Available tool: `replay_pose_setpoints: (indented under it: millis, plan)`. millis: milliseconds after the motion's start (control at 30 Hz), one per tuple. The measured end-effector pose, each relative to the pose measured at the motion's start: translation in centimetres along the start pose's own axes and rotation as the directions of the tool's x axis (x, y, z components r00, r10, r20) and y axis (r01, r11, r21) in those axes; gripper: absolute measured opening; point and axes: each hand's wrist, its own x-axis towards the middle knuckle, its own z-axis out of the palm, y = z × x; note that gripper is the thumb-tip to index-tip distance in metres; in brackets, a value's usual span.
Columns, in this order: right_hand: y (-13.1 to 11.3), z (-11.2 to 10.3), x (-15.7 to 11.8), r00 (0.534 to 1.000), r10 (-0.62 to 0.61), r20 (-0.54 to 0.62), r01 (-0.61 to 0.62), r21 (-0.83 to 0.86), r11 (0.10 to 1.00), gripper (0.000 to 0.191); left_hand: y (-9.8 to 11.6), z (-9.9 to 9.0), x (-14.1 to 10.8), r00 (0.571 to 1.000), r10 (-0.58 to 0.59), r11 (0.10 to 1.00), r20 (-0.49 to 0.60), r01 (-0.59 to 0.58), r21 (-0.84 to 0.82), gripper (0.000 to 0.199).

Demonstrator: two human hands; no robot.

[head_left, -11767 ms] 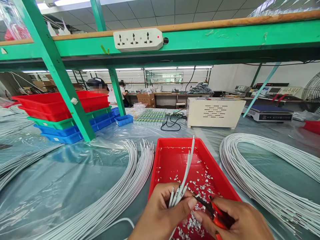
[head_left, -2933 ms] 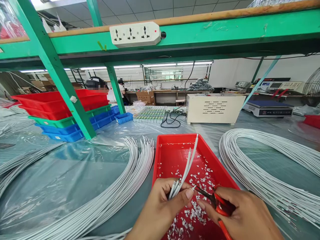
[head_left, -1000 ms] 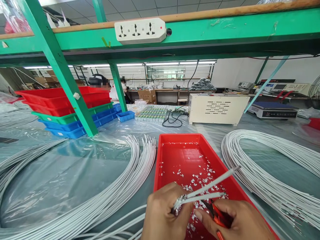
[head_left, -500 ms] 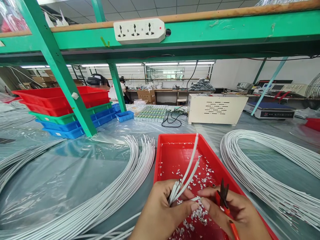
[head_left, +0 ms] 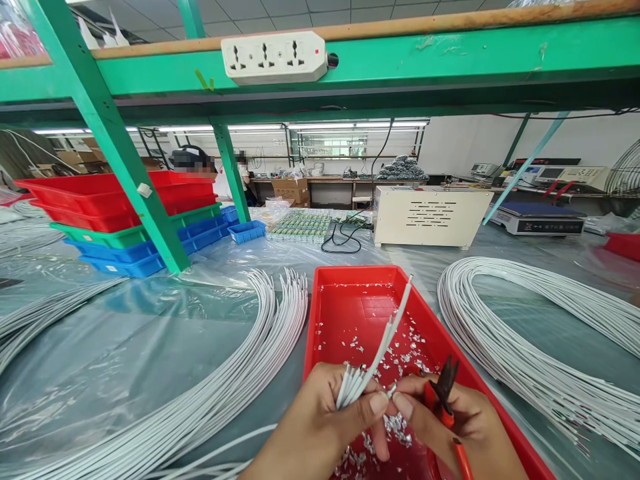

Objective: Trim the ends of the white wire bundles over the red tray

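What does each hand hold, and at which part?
Left hand pinches white wires near their cut ends. Right hand holds red-handled cutters by the handles, blades pointing up.

This is looking like a small cable-assembly workshop: white cables (head_left: 525,347) are lying in loops across a plastic-covered table (head_left: 125,360), stacked bins (head_left: 115,220) are sitting under a green steel rack (head_left: 350,67) carrying a power strip (head_left: 274,58), and other workers are sitting at benches (head_left: 320,181) behind.
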Motion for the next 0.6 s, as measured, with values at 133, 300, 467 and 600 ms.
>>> replay_pose_setpoints:
  millis: [133,300,467,600]
  plan:
    - [0.3,-0.1,0.1,0.999,0.016,0.051,-0.017,0.021,1.0,0.015,0.0,0.1,0.0,1.0,-0.003,0.999,0.005,0.003,0.037,0.04]
    - [0.6,-0.2,0.1,0.999,0.002,0.044,-0.003,0.026,1.0,0.015,-0.1,-0.2,-0.2,0.999,-0.032,0.999,0.033,0.032,-0.002,0.033]
    - [-0.2,0.5,-0.3,0.998,0.032,0.055,-0.033,0.019,0.999,0.013,-0.4,-0.5,-0.2,0.993,-0.089,0.995,0.076,0.092,-0.039,0.032]
    - [-0.5,0.6,-0.4,0.994,0.09,0.067,-0.092,0.029,0.995,0.015,-0.4,-0.6,-0.1,0.991,-0.103,0.991,0.083,0.109,-0.077,0.032]
